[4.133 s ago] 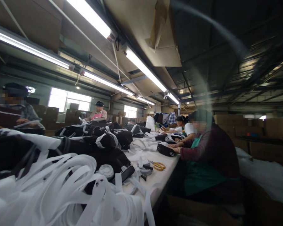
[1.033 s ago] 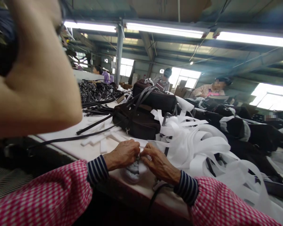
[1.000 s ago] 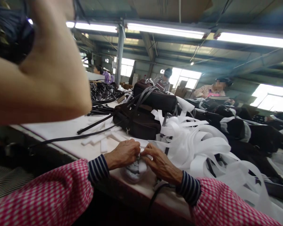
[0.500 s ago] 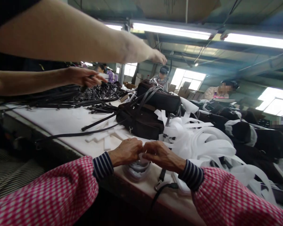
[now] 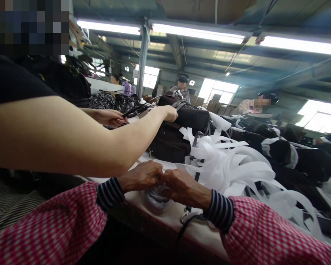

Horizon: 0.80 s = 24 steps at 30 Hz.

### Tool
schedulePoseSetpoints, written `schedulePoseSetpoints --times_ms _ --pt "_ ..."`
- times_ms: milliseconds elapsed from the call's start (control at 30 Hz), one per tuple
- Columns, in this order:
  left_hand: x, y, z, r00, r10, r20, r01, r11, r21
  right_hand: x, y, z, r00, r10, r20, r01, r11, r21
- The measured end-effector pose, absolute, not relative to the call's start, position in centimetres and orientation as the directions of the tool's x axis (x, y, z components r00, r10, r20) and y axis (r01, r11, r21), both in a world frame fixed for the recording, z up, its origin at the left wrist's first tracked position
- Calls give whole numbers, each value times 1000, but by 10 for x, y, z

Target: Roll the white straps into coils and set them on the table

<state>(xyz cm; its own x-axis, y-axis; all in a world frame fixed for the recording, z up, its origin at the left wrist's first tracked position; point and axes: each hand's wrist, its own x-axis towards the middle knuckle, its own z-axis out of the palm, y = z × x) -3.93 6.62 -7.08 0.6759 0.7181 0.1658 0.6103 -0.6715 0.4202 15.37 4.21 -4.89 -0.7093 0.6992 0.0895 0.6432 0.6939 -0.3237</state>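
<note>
My left hand (image 5: 143, 176) and my right hand (image 5: 183, 186) meet at the fingertips over the near edge of the table. Both are closed in a pinch, and whatever lies between the fingers is hidden. Just below them a round, translucent whitish object (image 5: 156, 202) rests on the table, partly covered by my fingers. A heap of white strips (image 5: 223, 165) spreads to the right of my right hand. Beyond my hands sits a black bag (image 5: 171, 143) with a metal clip. Near my right wrist lies a dark strap with a metal buckle (image 5: 185, 216).
A co-worker's bare arm (image 5: 99, 143) crosses from the left, its hand (image 5: 169, 113) at the upper black bag (image 5: 193, 114). Their other hand (image 5: 110, 117) holds a dark strap. More black bags (image 5: 306, 165) are piled at right. Other people work farther back.
The co-worker's raised arm has come down across the table, its hand now at the upper bag. My hands stay together, shifted slightly left in view; the white bit between my fingers no longer shows.
</note>
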Motion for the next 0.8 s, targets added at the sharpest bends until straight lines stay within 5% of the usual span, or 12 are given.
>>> schedulePoseSetpoints --times_ms 200,367,567,800 --pt "-41 70 -77 663 734 147 633 -655 412 152 46 -65 -687 713 138 694 701 -163" --pt "-40 68 -81 630 768 116 674 -614 411 155 41 -76 -668 720 189 704 694 -153" --pt "-38 64 -85 560 824 89 732 -543 411 148 41 -78 -624 770 129 774 632 -30" --pt "-40 65 -81 585 806 90 696 -556 454 163 55 -57 -829 559 -10 557 823 -113"
